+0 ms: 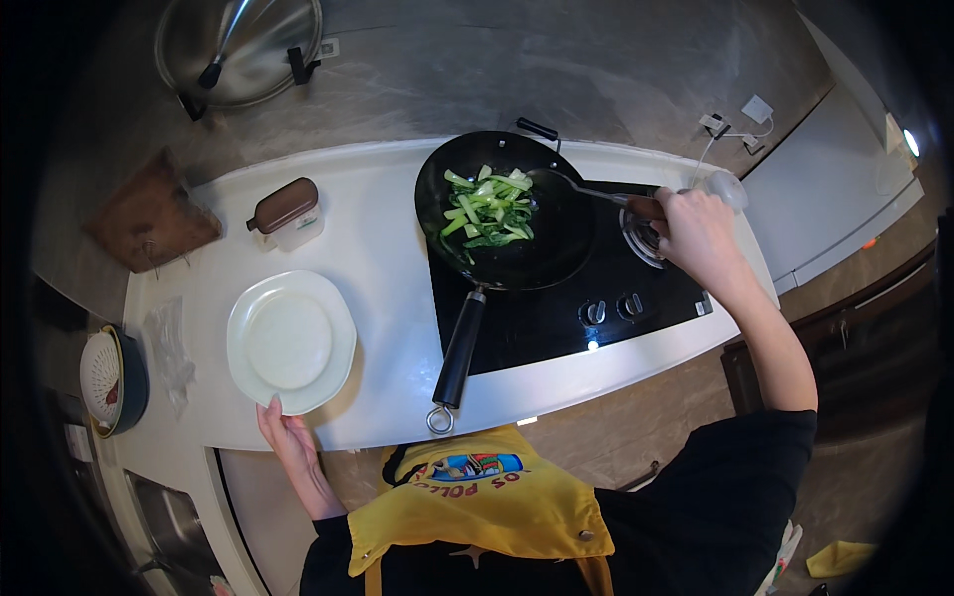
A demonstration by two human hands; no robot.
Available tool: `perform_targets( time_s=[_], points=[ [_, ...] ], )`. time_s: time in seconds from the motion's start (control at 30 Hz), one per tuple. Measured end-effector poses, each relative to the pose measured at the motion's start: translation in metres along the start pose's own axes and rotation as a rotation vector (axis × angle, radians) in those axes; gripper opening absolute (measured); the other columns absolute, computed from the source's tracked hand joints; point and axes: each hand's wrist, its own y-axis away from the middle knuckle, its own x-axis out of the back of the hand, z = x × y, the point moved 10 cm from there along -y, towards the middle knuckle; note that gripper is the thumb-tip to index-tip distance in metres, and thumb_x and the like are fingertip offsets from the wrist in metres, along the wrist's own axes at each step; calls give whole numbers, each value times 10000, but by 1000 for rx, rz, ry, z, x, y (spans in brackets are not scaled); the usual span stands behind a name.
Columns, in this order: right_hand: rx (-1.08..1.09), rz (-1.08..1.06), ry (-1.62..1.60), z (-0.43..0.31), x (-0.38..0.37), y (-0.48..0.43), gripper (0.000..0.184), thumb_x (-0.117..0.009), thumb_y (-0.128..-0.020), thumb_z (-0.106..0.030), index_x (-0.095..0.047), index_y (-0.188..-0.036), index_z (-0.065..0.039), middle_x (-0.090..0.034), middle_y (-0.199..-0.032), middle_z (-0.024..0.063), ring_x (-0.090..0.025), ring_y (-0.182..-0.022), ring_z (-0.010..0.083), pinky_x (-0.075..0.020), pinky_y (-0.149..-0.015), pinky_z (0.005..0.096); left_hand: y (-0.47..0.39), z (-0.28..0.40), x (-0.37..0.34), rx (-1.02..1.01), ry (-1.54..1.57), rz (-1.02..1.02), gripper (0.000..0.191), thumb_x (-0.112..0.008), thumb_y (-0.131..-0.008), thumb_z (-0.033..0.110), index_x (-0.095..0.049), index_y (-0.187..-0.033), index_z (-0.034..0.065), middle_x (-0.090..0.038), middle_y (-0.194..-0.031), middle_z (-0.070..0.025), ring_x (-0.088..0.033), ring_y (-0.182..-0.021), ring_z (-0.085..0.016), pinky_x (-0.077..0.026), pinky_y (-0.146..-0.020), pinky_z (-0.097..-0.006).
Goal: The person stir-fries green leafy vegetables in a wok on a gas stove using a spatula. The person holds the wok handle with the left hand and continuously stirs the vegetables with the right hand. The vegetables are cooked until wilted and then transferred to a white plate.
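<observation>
My left hand (287,439) grips the near rim of a white plate (291,343), thumb on top and fingers beneath. The plate is bare, over the counter left of the stove. In my right hand (697,227) is the wooden handle of a metal spatula (600,194), its head reaching into the wok at the right of the food. The black wok (566,238) sits on the glass gas stove (522,335), its long black handle (458,357) pointing towards me. Chopped green leafy vegetables (488,205) lie in the wok's left half.
A brown-lidded container (287,205) stands behind the plate, with a wooden cutting board (153,216) further left. A clear plastic bag (171,350) and a colander in a basin (108,380) lie at the left, near a sink (171,514). A second burner (641,238) is right of the wok.
</observation>
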Motion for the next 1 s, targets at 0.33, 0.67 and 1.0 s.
perform_targets(
  time_s=[0.33, 0.67, 1.0],
  points=[
    [-595, -731, -1146, 92, -192, -6, 290, -636, -856, -297, -644, -793, -14, -494, -500, 49, -448, -383, 127, -325, -350, 272, 14, 5, 21, -19, -20, 96, 423, -501, -937, 123, -417, -1326, -24, -524, -1278, -125, -552, -1136, -198, -486, -954, -353],
    [-38, -109, -940, 35, -151, 26, 338, -687, -815, -115, -641, -1127, 7, -635, -742, 136, -576, -610, 230, -445, -614, 302, 20, 15, 17, -46, 10, 106, 418, -506, -936, 123, -423, -1317, -28, -520, -1281, -128, -545, -1148, -203, -484, -961, -355],
    [320, 45, -57, -26, 6, 97, 438, -657, -730, -44, -625, -1166, -84, -496, -716, 78, -575, -588, 240, -465, -513, 364, 14, 10, 5, -33, 36, 59, 419, -492, -941, 89, -400, -1329, -38, -508, -1286, -141, -538, -1142, -205, -481, -954, -346]
  ],
)
